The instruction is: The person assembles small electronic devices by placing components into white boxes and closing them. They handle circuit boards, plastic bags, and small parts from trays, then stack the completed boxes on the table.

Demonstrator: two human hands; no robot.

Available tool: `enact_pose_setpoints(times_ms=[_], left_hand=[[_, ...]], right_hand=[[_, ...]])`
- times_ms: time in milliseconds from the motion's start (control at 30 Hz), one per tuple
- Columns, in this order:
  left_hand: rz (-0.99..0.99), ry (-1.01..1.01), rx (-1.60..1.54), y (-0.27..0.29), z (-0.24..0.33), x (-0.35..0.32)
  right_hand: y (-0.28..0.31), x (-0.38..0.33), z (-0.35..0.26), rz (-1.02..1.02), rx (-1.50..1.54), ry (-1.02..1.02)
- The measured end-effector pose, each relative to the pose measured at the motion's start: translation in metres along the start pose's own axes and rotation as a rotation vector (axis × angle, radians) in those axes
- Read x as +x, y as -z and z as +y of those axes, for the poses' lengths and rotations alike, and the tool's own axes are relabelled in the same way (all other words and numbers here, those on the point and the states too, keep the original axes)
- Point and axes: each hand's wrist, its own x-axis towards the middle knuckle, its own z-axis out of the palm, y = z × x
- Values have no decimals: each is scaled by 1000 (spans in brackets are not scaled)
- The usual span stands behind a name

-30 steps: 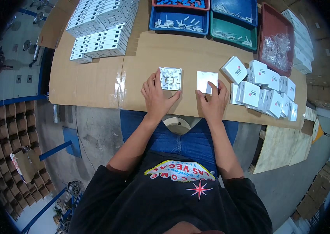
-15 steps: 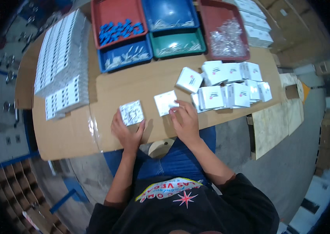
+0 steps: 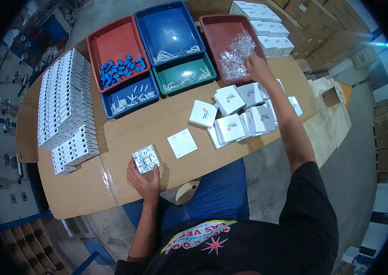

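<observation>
My left hand (image 3: 144, 182) grips a square white plastic housing (image 3: 146, 159) by its near edges, thumb on the right side and fingers on the left. Its moulded inner side faces up, on the cardboard-covered table. Just right of it a flat white square plate (image 3: 182, 143) lies by itself. My right hand (image 3: 259, 69) reaches over the red tray (image 3: 210, 28) at the far right. Its bent fingers are pinched at the edge of a heap of clear plastic packets (image 3: 236, 59); the fingertips are partly hidden.
White square covers (image 3: 229, 128) with printed faces lie in overlapping rows at right. Stacked white housings (image 3: 63, 98) stand at left. Another red tray (image 3: 111, 39) holds blue parts; two blue trays and a green tray (image 3: 182, 75) hold small white pieces. White boxes (image 3: 272, 30) are stacked at far right.
My right hand has left the flat white plate and moved far right to the packet tray. My left hand still grips the housing. The whole view has shifted.
</observation>
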Motion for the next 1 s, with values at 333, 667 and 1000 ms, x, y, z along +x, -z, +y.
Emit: enact_pose_setpoints(times_ms=[333,667,1000], left_hand=[[20,6,-8,1,0,0],[29,-6,-6,2,0,-2],[101,-9,-107,1,-4,-4]], right_hand=[[-72,39,12,85,-272,305],[-87,46,16,161,-421,391],[-13,35,-12,224,353,95]])
